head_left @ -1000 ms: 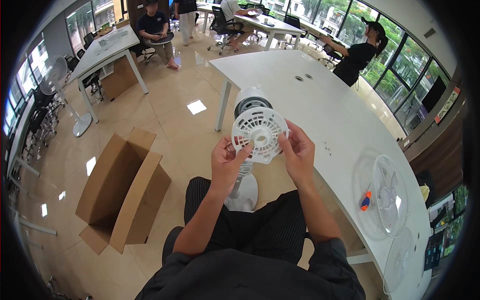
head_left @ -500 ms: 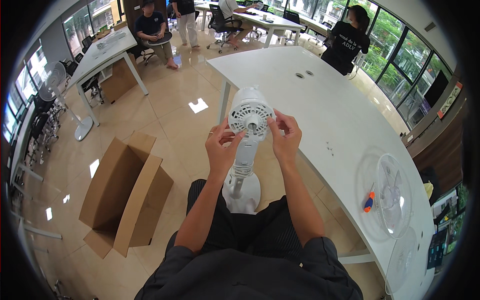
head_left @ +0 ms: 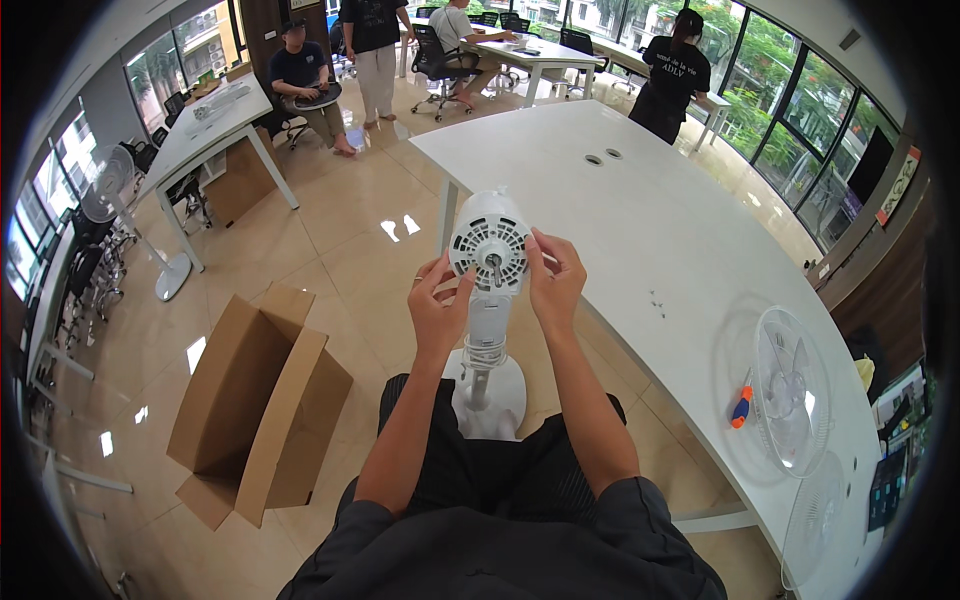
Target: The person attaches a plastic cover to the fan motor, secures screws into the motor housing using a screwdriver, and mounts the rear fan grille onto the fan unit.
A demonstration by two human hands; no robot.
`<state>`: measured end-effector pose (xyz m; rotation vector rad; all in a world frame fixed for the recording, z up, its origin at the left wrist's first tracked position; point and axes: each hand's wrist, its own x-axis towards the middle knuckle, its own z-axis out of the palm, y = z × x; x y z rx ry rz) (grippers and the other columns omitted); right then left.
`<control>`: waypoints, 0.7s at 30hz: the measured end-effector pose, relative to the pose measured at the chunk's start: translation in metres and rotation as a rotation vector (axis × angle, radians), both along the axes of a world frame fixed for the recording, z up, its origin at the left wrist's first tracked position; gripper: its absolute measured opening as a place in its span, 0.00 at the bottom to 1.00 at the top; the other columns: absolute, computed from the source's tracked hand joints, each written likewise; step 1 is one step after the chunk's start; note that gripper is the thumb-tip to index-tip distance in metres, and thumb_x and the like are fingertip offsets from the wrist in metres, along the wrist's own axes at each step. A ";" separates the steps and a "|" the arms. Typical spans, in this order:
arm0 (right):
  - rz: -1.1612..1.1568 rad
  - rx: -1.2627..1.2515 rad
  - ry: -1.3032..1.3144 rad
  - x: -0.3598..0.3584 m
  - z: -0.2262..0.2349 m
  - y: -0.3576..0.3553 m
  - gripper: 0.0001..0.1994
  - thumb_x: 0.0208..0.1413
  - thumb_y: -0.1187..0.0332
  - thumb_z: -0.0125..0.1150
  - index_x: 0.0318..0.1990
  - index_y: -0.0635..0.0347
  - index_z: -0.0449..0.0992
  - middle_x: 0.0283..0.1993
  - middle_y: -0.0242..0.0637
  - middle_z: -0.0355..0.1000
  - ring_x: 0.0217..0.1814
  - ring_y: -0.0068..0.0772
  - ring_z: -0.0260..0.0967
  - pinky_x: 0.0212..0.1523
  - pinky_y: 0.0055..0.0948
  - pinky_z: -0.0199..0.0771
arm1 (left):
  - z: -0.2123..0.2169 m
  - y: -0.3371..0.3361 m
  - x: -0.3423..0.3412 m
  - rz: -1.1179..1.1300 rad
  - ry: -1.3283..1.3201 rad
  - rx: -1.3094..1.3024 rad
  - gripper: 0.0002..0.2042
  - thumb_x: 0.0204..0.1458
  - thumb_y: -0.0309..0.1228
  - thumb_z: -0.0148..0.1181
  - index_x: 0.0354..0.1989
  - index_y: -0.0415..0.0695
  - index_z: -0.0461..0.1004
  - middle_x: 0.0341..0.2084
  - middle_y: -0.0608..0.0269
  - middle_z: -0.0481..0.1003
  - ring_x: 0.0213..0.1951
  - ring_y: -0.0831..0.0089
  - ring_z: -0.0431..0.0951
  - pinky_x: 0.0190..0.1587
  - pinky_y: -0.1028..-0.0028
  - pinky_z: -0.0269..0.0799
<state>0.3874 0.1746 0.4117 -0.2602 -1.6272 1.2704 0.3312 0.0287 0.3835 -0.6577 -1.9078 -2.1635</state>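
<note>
A white pedestal fan stands between my legs, its round slotted motor housing [head_left: 487,240] facing me with a bare metal shaft [head_left: 494,264] at the centre. My left hand [head_left: 440,308] is closed on the housing's lower left side, thumb at the front. On its right side my right hand [head_left: 555,280] grips with bent fingers. Below the housing, a coiled white cord [head_left: 486,354] wraps the fan's neck, above the round base [head_left: 508,385]. No blades or grille are on this fan.
At my right, a white table [head_left: 560,190] bears small screws [head_left: 656,304], an orange-and-blue screwdriver [head_left: 741,408], a clear blade set [head_left: 788,385] and a white grille [head_left: 815,520]. An open cardboard box [head_left: 290,410] sits on the floor at left. Several people are farther back.
My right thumb has shifted from the housing's front face toward its right edge, while both hands stay on it. The view has moved slightly. A person beyond the table has moved farther away.
</note>
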 end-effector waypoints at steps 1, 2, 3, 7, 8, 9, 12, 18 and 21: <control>0.039 -0.043 -0.017 -0.002 -0.002 0.003 0.12 0.57 0.69 0.65 0.47 0.63 0.80 0.45 0.40 0.74 0.43 0.28 0.75 0.40 0.26 0.79 | -0.001 0.000 -0.003 -0.001 0.000 0.000 0.21 0.51 0.27 0.67 0.55 0.35 0.74 0.47 0.55 0.72 0.45 0.71 0.77 0.35 0.76 0.81; 0.080 -0.086 -0.033 -0.003 -0.005 0.006 0.15 0.58 0.67 0.64 0.50 0.63 0.78 0.47 0.41 0.74 0.45 0.30 0.75 0.41 0.26 0.79 | -0.004 0.000 -0.006 -0.033 -0.003 0.014 0.22 0.51 0.27 0.67 0.55 0.35 0.73 0.48 0.55 0.72 0.46 0.71 0.77 0.35 0.76 0.81; 0.081 -0.087 -0.032 -0.006 -0.008 0.007 0.15 0.58 0.67 0.64 0.50 0.63 0.78 0.47 0.41 0.74 0.45 0.30 0.75 0.41 0.26 0.79 | -0.007 0.000 -0.012 -0.065 -0.006 0.028 0.23 0.51 0.27 0.68 0.56 0.35 0.73 0.48 0.55 0.72 0.47 0.71 0.77 0.35 0.76 0.81; 0.224 -0.115 -0.052 -0.025 -0.040 0.022 0.26 0.63 0.65 0.57 0.66 0.61 0.61 0.60 0.48 0.65 0.60 0.39 0.67 0.56 0.34 0.71 | -0.034 0.020 -0.041 -0.206 -0.031 0.137 0.28 0.56 0.33 0.64 0.63 0.37 0.65 0.56 0.51 0.68 0.54 0.67 0.73 0.50 0.71 0.76; 0.307 -0.082 -0.033 -0.030 -0.044 0.024 0.29 0.64 0.63 0.54 0.70 0.60 0.54 0.66 0.51 0.60 0.66 0.42 0.61 0.62 0.38 0.65 | -0.032 0.030 -0.045 -0.269 -0.062 0.241 0.30 0.59 0.38 0.59 0.67 0.39 0.59 0.60 0.51 0.64 0.59 0.66 0.68 0.57 0.69 0.69; 0.305 -0.080 -0.032 -0.034 -0.049 0.027 0.29 0.64 0.63 0.54 0.70 0.60 0.54 0.66 0.51 0.60 0.66 0.42 0.61 0.62 0.38 0.65 | -0.030 0.037 -0.047 -0.334 -0.094 0.344 0.32 0.62 0.44 0.55 0.70 0.41 0.54 0.64 0.51 0.60 0.63 0.65 0.63 0.65 0.67 0.61; 0.541 -0.068 0.093 -0.042 -0.059 0.024 0.39 0.63 0.52 0.51 0.74 0.61 0.43 0.75 0.50 0.43 0.77 0.42 0.42 0.73 0.37 0.43 | -0.032 0.050 -0.053 -0.440 -0.078 0.428 0.33 0.66 0.49 0.44 0.72 0.41 0.48 0.70 0.52 0.52 0.69 0.65 0.54 0.70 0.67 0.48; 0.680 -0.183 0.212 -0.054 -0.067 0.024 0.48 0.55 0.45 0.58 0.74 0.61 0.41 0.76 0.46 0.41 0.76 0.39 0.45 0.72 0.35 0.47 | -0.035 0.051 -0.059 -0.416 0.122 0.323 0.30 0.67 0.49 0.40 0.71 0.41 0.52 0.69 0.53 0.54 0.68 0.64 0.56 0.68 0.67 0.54; 0.702 -0.232 0.216 -0.054 -0.067 0.024 0.47 0.56 0.45 0.58 0.73 0.62 0.42 0.76 0.47 0.42 0.76 0.40 0.45 0.72 0.36 0.47 | -0.034 0.050 -0.060 -0.360 0.157 0.244 0.30 0.67 0.48 0.40 0.70 0.41 0.54 0.68 0.53 0.56 0.67 0.64 0.59 0.67 0.67 0.55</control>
